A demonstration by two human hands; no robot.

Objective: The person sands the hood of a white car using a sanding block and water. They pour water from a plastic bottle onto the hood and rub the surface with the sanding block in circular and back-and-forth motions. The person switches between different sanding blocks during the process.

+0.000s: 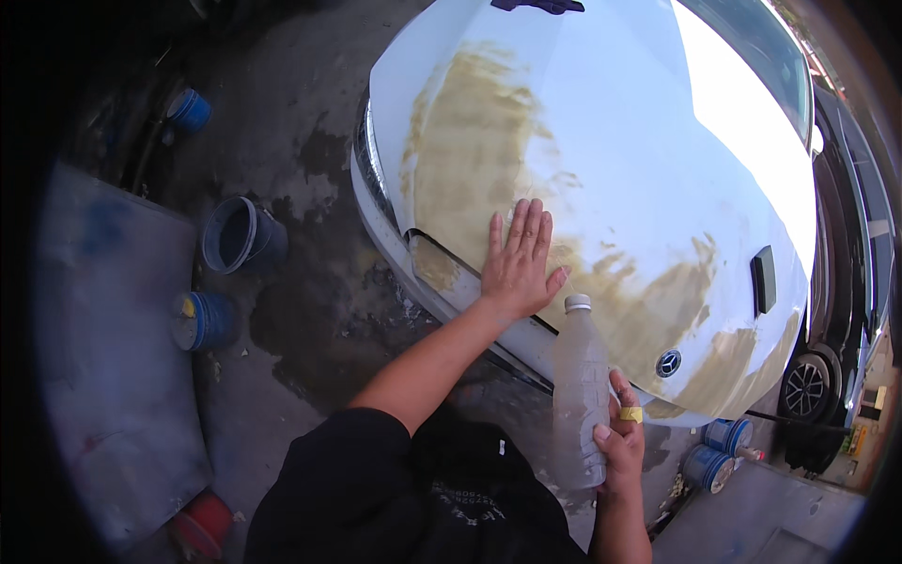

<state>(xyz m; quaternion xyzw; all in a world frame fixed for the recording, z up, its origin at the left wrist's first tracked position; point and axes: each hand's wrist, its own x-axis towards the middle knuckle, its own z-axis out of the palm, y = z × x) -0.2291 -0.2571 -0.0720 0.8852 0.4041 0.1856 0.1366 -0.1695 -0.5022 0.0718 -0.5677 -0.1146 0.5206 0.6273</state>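
My left hand (519,258) lies with fingers stretched on the white car hood (625,113), over a patch of dull yellowish-tan coating (470,141) that spreads unevenly along the front of the hood. My right hand (620,432) grips a translucent plastic bottle (580,385) with a white cap, held upright below and to the right of the left hand. A yellow band is wrapped round a finger of the right hand. A dark rectangular block (763,282) rests on the hood at the right, above a round badge (668,363).
A dark bucket (242,237) and blue tubs (202,321) stand on the wet concrete floor at the left, beside a grey panel (122,357). A red container (202,526) is at lower left. More blue tubs (707,468) and a dark car (846,188) are at the right.
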